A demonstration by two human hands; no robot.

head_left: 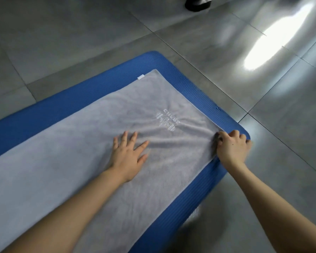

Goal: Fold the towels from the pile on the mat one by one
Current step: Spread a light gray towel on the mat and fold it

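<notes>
On the grey tiled floor (80, 33) I see a blue mat (62, 106) running from near left to far right. A grey towel (80, 161) lies spread flat along it, and blue shows along its far, right and near sides. The left hand (128, 156) rests flat on the towel, fingers straight and spread, gripping nothing. The right hand (233, 147) has its fingers curled round the towel's near right corner, where the cloth wrinkles. White embroidery (167, 121) sits just beyond the left hand. A small white tag (140, 77) sticks out at the towel's far edge.
</notes>
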